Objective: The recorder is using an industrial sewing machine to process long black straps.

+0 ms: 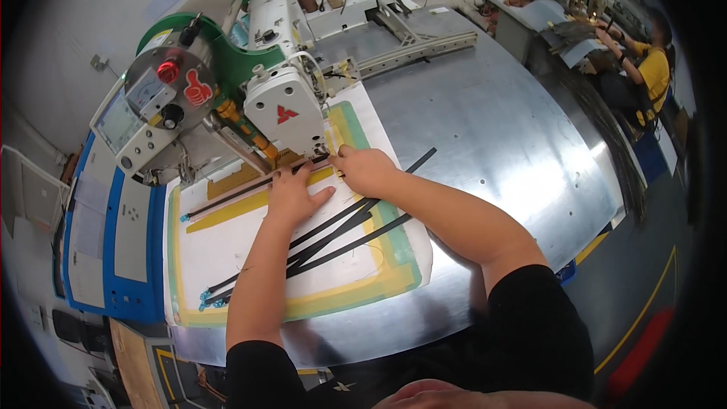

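Nearby, loose black strips [326,227] lie across the white sheet [326,276]. Beyond them, the left hand [294,195] rests, fingers spread apart, along another black strip [227,198]; the right hand [367,173] curls at that strip's far end, its grip impossible to tell, just beside the white machine head [284,110]. Aligning seems in hand; the next move probably calls for a straight strip and fingertips clear.
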`<action>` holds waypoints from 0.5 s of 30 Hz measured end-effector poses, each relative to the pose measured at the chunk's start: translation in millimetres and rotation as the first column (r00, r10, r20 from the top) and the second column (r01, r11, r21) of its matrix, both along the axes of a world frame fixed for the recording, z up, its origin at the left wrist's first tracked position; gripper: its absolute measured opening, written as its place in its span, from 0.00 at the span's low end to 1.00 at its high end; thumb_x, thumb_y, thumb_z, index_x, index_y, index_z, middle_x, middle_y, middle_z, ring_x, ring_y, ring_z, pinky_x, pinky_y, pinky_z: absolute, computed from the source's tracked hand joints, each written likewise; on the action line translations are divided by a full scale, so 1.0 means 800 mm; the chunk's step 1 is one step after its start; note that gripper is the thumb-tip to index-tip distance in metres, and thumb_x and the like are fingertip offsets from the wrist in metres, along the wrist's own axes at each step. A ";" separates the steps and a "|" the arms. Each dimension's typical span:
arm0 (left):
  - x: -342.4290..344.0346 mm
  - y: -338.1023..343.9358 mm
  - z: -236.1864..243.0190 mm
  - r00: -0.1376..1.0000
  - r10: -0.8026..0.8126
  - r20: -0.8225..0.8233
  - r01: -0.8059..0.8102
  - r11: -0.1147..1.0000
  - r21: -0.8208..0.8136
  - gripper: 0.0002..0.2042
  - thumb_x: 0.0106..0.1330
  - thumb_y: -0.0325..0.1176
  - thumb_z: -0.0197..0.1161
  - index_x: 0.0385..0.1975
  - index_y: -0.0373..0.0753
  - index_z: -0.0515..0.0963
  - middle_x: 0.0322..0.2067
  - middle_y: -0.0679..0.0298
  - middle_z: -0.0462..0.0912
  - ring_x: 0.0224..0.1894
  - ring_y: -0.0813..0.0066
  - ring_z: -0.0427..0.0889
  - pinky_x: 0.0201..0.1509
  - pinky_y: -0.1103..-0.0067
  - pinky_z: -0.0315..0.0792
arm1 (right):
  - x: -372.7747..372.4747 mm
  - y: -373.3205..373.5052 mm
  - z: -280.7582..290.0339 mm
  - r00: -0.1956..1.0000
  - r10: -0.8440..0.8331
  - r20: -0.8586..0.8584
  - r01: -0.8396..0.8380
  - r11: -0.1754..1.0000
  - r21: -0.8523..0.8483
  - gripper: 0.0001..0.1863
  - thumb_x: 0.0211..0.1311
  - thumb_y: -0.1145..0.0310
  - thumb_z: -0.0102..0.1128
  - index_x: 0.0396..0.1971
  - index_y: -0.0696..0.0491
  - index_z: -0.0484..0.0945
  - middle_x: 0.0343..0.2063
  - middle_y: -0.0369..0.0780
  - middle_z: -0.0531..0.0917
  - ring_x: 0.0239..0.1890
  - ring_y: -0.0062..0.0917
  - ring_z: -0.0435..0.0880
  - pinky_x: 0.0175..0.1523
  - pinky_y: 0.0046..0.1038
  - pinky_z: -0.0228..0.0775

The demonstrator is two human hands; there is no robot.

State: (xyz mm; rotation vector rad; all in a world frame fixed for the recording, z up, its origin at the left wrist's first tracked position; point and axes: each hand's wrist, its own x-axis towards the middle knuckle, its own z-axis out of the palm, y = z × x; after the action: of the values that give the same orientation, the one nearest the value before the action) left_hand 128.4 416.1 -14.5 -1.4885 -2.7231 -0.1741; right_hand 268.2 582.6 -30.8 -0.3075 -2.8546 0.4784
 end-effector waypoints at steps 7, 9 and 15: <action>-0.002 -0.009 -0.001 1.000 0.001 0.016 -0.001 1.000 -0.015 0.41 0.58 0.68 0.66 0.69 0.54 0.73 0.64 0.43 0.71 0.69 0.39 0.67 0.68 0.42 0.63 | -0.016 -0.010 0.001 0.995 -0.036 0.092 0.032 0.999 0.044 0.25 0.66 0.66 0.58 0.64 0.48 0.76 0.55 0.45 0.77 0.46 0.41 0.88 0.49 0.41 0.82; -0.001 -0.016 0.003 1.000 -0.011 -0.007 0.011 1.000 -0.005 0.41 0.59 0.67 0.67 0.69 0.51 0.73 0.63 0.43 0.72 0.68 0.40 0.68 0.70 0.48 0.63 | -0.019 -0.011 0.000 0.995 -0.041 0.091 0.036 0.998 0.057 0.25 0.65 0.66 0.59 0.64 0.48 0.76 0.55 0.45 0.78 0.46 0.40 0.88 0.49 0.41 0.82; -0.036 -0.057 -0.004 0.996 -0.090 -0.005 0.090 0.995 0.046 0.40 0.63 0.63 0.65 0.71 0.42 0.71 0.64 0.46 0.73 0.67 0.46 0.72 0.70 0.57 0.67 | -0.018 -0.013 0.004 0.994 -0.069 0.083 0.063 0.996 0.069 0.23 0.68 0.66 0.55 0.63 0.49 0.76 0.55 0.46 0.77 0.47 0.41 0.88 0.51 0.41 0.82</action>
State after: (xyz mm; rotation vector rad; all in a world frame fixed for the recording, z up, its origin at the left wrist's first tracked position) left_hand 99.5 370.7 -18.0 -1.5983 -2.6328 -0.2357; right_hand 253.6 572.0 -27.7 -0.4187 -2.9249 0.3657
